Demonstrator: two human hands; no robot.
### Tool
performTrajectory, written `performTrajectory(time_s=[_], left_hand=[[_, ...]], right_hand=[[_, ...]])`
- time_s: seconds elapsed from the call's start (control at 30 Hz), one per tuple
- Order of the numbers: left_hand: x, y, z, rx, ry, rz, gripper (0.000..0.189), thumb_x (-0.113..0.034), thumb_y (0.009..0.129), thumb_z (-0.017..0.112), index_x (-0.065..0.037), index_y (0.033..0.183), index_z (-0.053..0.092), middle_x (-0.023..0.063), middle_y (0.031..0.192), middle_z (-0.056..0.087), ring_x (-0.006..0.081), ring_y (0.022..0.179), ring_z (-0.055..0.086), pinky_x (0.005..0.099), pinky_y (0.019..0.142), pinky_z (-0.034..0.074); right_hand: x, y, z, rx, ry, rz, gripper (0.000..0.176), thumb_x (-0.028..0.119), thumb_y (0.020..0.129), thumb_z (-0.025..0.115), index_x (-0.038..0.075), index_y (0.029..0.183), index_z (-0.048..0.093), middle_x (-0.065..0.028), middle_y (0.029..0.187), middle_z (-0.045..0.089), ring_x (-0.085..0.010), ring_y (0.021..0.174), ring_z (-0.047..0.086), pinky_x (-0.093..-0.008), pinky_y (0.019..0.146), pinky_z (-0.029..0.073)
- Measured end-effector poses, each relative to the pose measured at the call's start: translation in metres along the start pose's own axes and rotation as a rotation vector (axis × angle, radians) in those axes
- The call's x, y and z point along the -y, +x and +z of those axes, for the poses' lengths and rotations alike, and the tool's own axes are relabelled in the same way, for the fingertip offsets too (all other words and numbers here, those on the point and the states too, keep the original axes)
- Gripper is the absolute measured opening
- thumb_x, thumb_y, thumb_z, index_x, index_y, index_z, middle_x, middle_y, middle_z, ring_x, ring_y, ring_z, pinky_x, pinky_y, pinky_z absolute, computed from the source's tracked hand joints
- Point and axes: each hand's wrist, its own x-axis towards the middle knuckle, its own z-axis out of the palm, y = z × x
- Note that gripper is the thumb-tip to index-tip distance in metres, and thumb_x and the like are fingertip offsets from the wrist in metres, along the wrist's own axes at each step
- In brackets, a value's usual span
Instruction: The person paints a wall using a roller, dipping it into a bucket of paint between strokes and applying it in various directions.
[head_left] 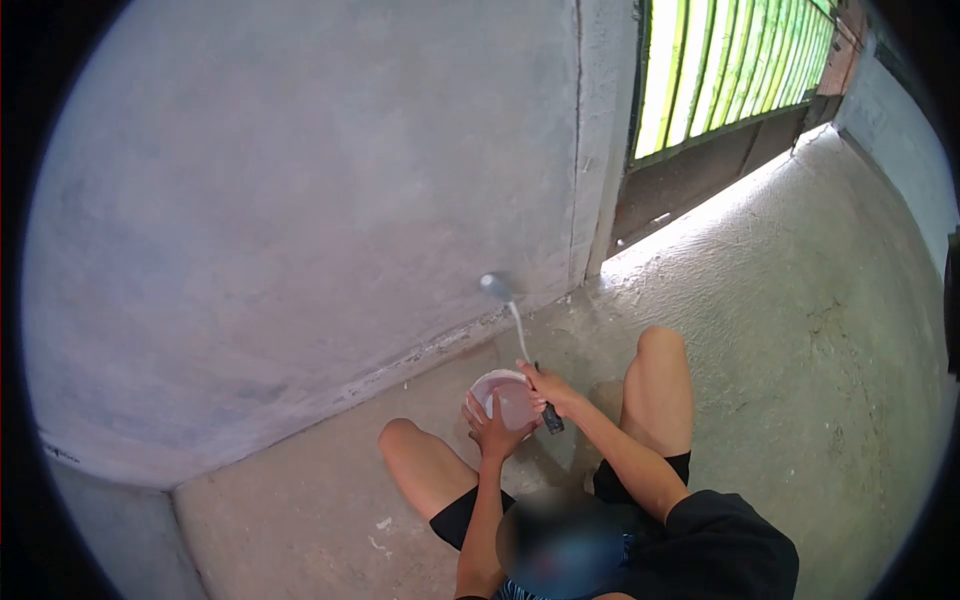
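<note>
My right hand (553,392) is wrapped round the black handle of a paint roller (519,330). Its pale, thin rod runs up toward the wall, where the small bluish-white head is at or very close to the surface; contact is hard to judge. Between my knees is a round, pale tub (515,397) with a pinkish-white inside. Over its near left rim lies my left hand (492,432), fingers spread and holding the tub. What the tub contains is hard to make out.
A grey plastered wall (320,200) with uneven whitish patches rises in front of me. Concrete floor (780,400) runs along its base. A barred metal gate (735,90) stands at the upper right, with light coming under it. My bent knees flank the tub.
</note>
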Motion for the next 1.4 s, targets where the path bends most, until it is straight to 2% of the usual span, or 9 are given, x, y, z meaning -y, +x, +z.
performTrajectory(time_s=[0.03, 0.1, 0.23, 0.4, 0.7, 0.9, 1.03, 1.23, 1.4], left_hand=[[-0.001, -0.001, -0.002, 0.005, 0.001, 0.005, 0.119, -0.064, 0.053, 0.080, -0.026, 0.149, 0.022, 0.0209, 0.155, -0.011, 0.0507, 0.139, -0.005, 0.0697, 0.098, 0.026], [-0.001, -0.001, -0.003, 0.004, -0.006, 0.003, 0.119, -0.066, 0.053, 0.079, -0.025, 0.149, 0.022, 0.0210, 0.155, -0.011, 0.0508, 0.139, -0.005, 0.0699, 0.098, 0.026], [-0.001, -0.003, -0.003, 0.008, -0.016, 0.008, 0.120, -0.073, 0.052, 0.075, -0.021, 0.148, 0.026, 0.0207, 0.155, -0.010, 0.0498, 0.139, -0.005, 0.0719, 0.097, 0.024], [-0.001, -0.002, -0.003, -0.002, -0.018, 0.015, 0.119, -0.075, 0.052, 0.074, -0.021, 0.147, 0.028, 0.0205, 0.155, -0.011, 0.0488, 0.139, -0.005, 0.0722, 0.098, 0.023], [0.001, -0.003, -0.004, -0.010, -0.034, 0.034, 0.119, -0.076, 0.052, 0.073, -0.019, 0.146, 0.031, 0.0210, 0.155, -0.009, 0.0490, 0.139, -0.005, 0.0724, 0.097, 0.023], [0.002, -0.003, -0.001, -0.032, -0.030, 0.066, 0.117, -0.074, 0.052, 0.074, -0.020, 0.147, 0.031, 0.0216, 0.155, -0.009, 0.0500, 0.139, -0.004, 0.0723, 0.097, 0.023], [-0.002, -0.001, -0.004, -0.028, -0.021, 0.044, 0.117, -0.072, 0.053, 0.075, -0.020, 0.147, 0.029, 0.0218, 0.154, -0.009, 0.0503, 0.139, -0.003, 0.0727, 0.097, 0.024], [-0.005, -0.003, -0.009, 0.009, -0.015, 0.032, 0.117, -0.070, 0.053, 0.077, -0.020, 0.147, 0.027, 0.0223, 0.154, -0.010, 0.0504, 0.139, -0.004, 0.0734, 0.096, 0.024], [-0.005, -0.002, -0.007, 0.011, -0.027, 0.037, 0.119, -0.070, 0.053, 0.077, -0.020, 0.148, 0.026, 0.0229, 0.154, -0.010, 0.0508, 0.138, -0.006, 0.0736, 0.096, 0.023]], right_hand=[[0.000, 0.001, -0.003, 0.005, -0.010, 0.005, 0.051, 0.055, 0.090, 0.055, 0.013, 0.066, 0.037, 0.0053, 0.050, 0.029, -0.0073, 0.039, 0.029, -0.0243, 0.036, 0.024], [0.003, 0.001, -0.009, -0.186, 0.003, -0.066, 0.052, 0.055, 0.090, 0.056, 0.013, 0.066, 0.037, 0.0050, 0.049, 0.030, -0.0077, 0.037, 0.030, -0.0243, 0.035, 0.026], [0.009, -0.002, -0.020, -0.265, -0.046, -0.129, 0.052, 0.054, 0.090, 0.055, 0.013, 0.065, 0.036, 0.0041, 0.049, 0.033, -0.0087, 0.037, 0.033, -0.0253, 0.034, 0.028], [0.007, -0.004, -0.032, -0.438, -0.446, -0.296, 0.051, 0.052, 0.091, 0.054, 0.011, 0.065, 0.039, 0.0028, 0.050, 0.038, -0.0088, 0.039, 0.040, -0.0264, 0.035, 0.032], [0.025, -0.026, -0.066, -0.427, -0.336, -0.211, 0.048, 0.050, 0.092, 0.054, 0.003, 0.083, 0.055, 0.0029, 0.058, 0.041, -0.0079, 0.044, 0.039, -0.0254, 0.039, 0.033], [0.058, -0.032, -0.094, -0.370, -0.431, -0.191, 0.046, 0.046, 0.093, 0.054, 0.000, 0.090, 0.058, 0.0018, 0.059, 0.043, -0.0079, 0.045, 0.039, -0.0256, 0.040, 0.033], [0.050, -0.030, -0.092, -0.386, -0.398, -0.241, 0.044, 0.044, 0.094, 0.054, 0.001, 0.090, 0.058, 0.0016, 0.060, 0.043, -0.0071, 0.046, 0.039, -0.0253, 0.040, 0.032], [0.048, -0.037, -0.092, -0.389, -0.379, -0.333, 0.043, 0.044, 0.094, 0.055, 0.005, 0.077, 0.052, 0.0028, 0.059, 0.042, -0.0055, 0.044, 0.036, -0.0229, 0.039, 0.029], [0.041, -0.034, -0.099, -0.462, -0.567, -0.432, 0.049, 0.045, 0.095, 0.053, 0.001, 0.072, 0.054, 0.0008, 0.058, 0.046, -0.0080, 0.046, 0.041, -0.0278, 0.043, 0.034]])
